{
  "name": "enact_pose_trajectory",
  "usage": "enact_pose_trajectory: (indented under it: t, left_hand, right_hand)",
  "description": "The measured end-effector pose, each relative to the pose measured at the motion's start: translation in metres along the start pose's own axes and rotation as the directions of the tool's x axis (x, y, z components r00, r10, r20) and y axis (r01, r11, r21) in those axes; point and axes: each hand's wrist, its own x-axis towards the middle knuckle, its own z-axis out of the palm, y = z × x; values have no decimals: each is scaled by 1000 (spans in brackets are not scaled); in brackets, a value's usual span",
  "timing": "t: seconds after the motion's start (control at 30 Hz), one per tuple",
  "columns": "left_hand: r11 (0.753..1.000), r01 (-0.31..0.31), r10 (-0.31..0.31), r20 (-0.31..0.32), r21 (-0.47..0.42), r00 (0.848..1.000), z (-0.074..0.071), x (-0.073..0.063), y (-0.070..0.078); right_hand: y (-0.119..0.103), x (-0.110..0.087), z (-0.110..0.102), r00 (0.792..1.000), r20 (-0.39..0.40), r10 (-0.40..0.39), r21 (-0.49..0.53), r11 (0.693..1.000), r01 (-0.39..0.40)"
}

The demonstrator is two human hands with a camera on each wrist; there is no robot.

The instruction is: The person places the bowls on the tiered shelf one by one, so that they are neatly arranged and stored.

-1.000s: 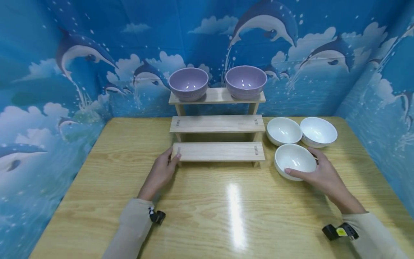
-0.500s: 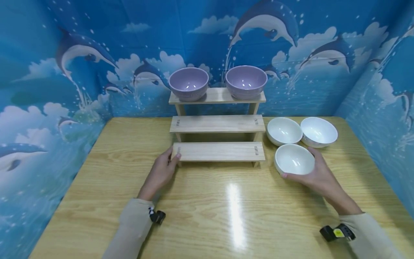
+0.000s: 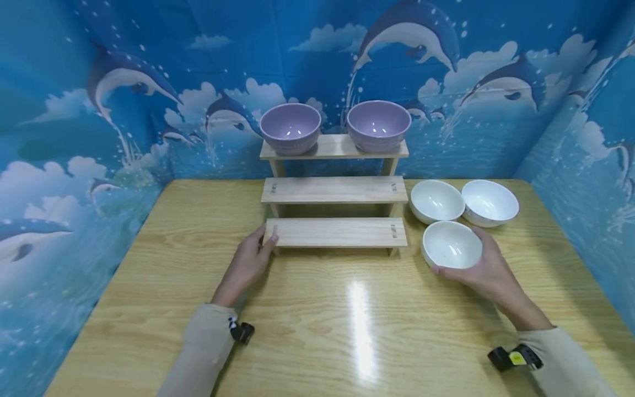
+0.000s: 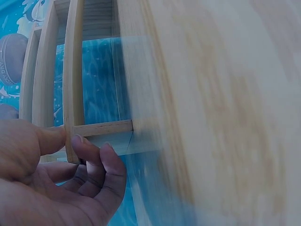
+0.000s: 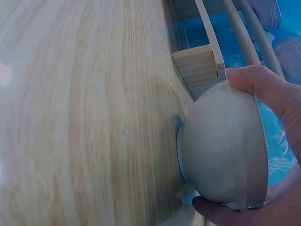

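Note:
A three-tier light wooden stand (image 3: 337,232) is in the middle of the table in the head view. My left hand (image 3: 246,264) pinches the left end of its lowest board; in the left wrist view the thumb lies on top and the fingers (image 4: 113,165) are curled below. To the stand's right, my right hand (image 3: 488,273) grips a white bowl (image 3: 451,245) by its near and right sides. The right wrist view shows the bowl's (image 5: 225,141) outside with the thumb at its rim. I cannot tell whether its foot touches the table.
Two more white bowls, a left one (image 3: 436,201) and a right one (image 3: 489,202), stand just behind the held bowl. Two purple bowls, one left (image 3: 290,129) and one right (image 3: 378,127), sit on the top tier. A dolphin-print cloth (image 3: 223,49) surrounds the wooden table (image 3: 307,331).
My right thumb has shifted from over the inside of the white bowl to its near rim, and the right wrist has drawn slightly left. The left hand and stand stay put.

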Motion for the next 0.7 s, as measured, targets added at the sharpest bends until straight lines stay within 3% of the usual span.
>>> enact_pose_trajectory:
  t: [0.7]
  left_hand:
    - [1000,24,-24,3,-1,1000,1,0,3]
  right_hand:
    - [0,-5,-4,998,-68,14,-24,1000,-16]
